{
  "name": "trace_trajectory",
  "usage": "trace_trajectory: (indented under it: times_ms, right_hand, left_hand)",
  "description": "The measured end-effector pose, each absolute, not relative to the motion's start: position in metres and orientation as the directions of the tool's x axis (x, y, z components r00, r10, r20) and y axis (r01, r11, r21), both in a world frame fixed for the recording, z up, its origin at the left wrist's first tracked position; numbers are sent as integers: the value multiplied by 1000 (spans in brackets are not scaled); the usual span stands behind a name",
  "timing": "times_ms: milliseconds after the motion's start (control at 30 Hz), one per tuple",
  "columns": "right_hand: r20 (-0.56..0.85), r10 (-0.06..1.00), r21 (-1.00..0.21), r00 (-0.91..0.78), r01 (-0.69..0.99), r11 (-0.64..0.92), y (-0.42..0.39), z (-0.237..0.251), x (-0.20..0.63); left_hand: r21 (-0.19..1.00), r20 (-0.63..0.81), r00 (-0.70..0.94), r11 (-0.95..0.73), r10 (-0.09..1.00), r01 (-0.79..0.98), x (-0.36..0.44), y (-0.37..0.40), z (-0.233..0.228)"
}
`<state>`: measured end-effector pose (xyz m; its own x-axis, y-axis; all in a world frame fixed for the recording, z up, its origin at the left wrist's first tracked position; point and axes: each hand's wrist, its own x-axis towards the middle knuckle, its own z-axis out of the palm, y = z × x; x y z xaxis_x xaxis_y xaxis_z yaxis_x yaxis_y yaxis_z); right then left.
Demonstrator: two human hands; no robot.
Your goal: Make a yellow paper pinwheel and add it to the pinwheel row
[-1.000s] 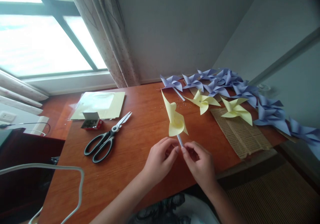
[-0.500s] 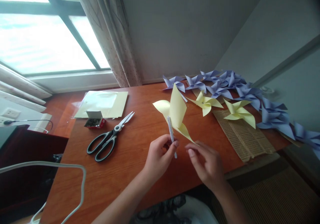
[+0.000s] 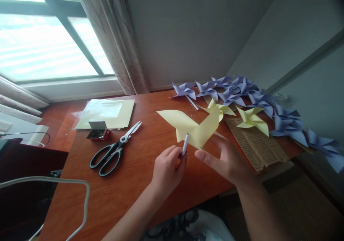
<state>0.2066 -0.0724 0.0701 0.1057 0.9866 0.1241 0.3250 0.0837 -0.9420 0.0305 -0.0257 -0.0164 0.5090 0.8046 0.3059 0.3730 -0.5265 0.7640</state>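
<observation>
My left hand (image 3: 167, 167) pinches the white paper stick (image 3: 185, 144) of a pale yellow paper pinwheel (image 3: 193, 126), which hovers above the wooden table (image 3: 139, 183). My right hand (image 3: 228, 158) is spread open just right of the stick, fingers behind the pinwheel's lower right blade, and grips nothing. Two more yellow pinwheels (image 3: 251, 119) lie farther right, with a row of purple pinwheels (image 3: 268, 101) behind them along the wall.
Black-handled scissors (image 3: 114, 150) lie left of my hands. Behind them sit a small box of pins (image 3: 97, 131) and yellow paper sheets under a clear sleeve (image 3: 107, 112). A woven mat (image 3: 258, 146) lies at the table's right edge. A white cable (image 3: 53, 183) loops at lower left.
The pinwheel has turned from edge-on to flat, blades spread wide. My right hand let go of the stick and opened, moving up to the right blade. My left hand kept the stick.
</observation>
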Motion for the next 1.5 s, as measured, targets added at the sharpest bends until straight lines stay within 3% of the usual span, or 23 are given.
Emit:
trace_trajectory:
  times_ms: [533,1167,1500]
  right_hand:
    - [146,956,-951,256,304,64,-66,44,196]
    - [288,880,-924,378,349,153,-71,37,180]
    - [264,896,-924,356,360,129,-74,40,184]
  left_hand:
    - [603,387,528,-641,756,475,31,-27,-20]
    - [619,401,514,-638,758,458,31,-29,-19]
    - [600,417,524,-658,743,455,31,-29,-20]
